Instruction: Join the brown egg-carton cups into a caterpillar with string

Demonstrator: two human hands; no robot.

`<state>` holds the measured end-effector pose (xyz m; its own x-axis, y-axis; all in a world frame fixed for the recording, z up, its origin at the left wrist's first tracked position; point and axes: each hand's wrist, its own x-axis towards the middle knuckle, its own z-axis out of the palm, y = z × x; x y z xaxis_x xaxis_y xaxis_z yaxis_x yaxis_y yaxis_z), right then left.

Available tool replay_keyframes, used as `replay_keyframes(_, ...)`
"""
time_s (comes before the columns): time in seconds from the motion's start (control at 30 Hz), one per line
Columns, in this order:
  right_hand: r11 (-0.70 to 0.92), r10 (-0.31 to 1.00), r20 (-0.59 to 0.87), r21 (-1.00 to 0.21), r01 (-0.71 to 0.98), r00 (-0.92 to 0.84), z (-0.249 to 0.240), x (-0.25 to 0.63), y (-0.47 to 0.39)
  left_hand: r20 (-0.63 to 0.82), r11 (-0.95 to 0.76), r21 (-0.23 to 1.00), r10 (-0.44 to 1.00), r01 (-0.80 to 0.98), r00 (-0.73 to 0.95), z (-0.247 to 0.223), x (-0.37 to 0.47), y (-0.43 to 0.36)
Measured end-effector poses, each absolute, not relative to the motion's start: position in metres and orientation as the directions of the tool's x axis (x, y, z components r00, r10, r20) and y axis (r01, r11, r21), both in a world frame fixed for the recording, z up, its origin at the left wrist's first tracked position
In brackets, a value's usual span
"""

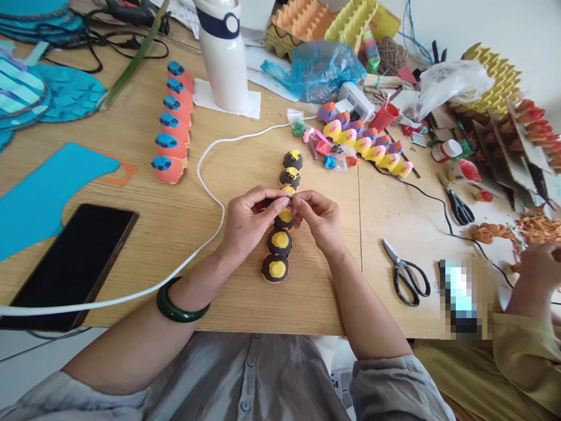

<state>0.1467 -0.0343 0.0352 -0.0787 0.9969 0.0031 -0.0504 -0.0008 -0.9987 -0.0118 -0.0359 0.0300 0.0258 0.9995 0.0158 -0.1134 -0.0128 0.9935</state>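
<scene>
A row of egg-carton cups (279,241), coated dark with yellow patches on top, runs lengthwise before me on the table. The two farthest cups carry small black marks on their yellow. Over the middle of the row, my left hand (252,219) and my right hand (319,219) meet fingertip to fingertip. Both are closed in a pinch around a small dark bit that looks like modelling clay, mostly hidden by the fingers. The hands cover part of the middle cups.
An orange-and-blue cup row (173,126) lies left, past a white cable (210,204). A phone (72,263) rests front left. A white bottle (225,64) stands behind. Scissors (405,275) lie right, near a co-worker's hand (539,266). Clay packets (326,146) sit beside purple-and-yellow cups (363,140).
</scene>
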Motion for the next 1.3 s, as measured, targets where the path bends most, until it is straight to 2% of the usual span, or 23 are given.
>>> replay_keyframes(0.13, 0.007, 0.997, 0.01, -0.999, -0.039, -0.082, 0.0333, 0.1474, -0.034, 0.084, -0.082, 0.994, 0.996, -0.07, 0.034, 0.0308, -0.0128, -0.0365)
replay_keyframes(0.37, 0.023, 0.997, 0.025, -0.999, -0.024, -0.076, 0.0335, 0.147, -0.0345, 0.299, -0.303, 0.948, 0.953, 0.098, 0.056, 0.0335, -0.0151, -0.0353)
replay_keyframes(0.6, 0.03, 0.993, 0.033, -0.999, -0.026, -0.113, 0.0364, 0.1486, -0.0354, 0.107, -0.106, 0.993, 0.994, -0.047, 0.036, 0.0299, -0.0145, -0.0358)
replay_keyframes(1.07, 0.005, 0.994, 0.008, -0.999, -0.034, -0.104, 0.0311, 0.1473, -0.0333, 0.133, -0.128, 0.989, 0.989, -0.068, 0.069, 0.0267, -0.0142, -0.0338)
replay_keyframes(1.2, 0.005, 0.996, 0.007, -1.0, -0.026, -0.094, 0.0311, 0.1479, -0.033, 0.079, -0.07, 0.992, 0.993, -0.103, 0.082, 0.0253, -0.0136, -0.033)
replay_keyframes(1.3, 0.001, 0.994, 0.003, -1.0, -0.027, -0.105, 0.0331, 0.1478, -0.0334, -0.008, 0.025, 0.98, 0.996, -0.199, 0.088, 0.0258, -0.0125, -0.0314)
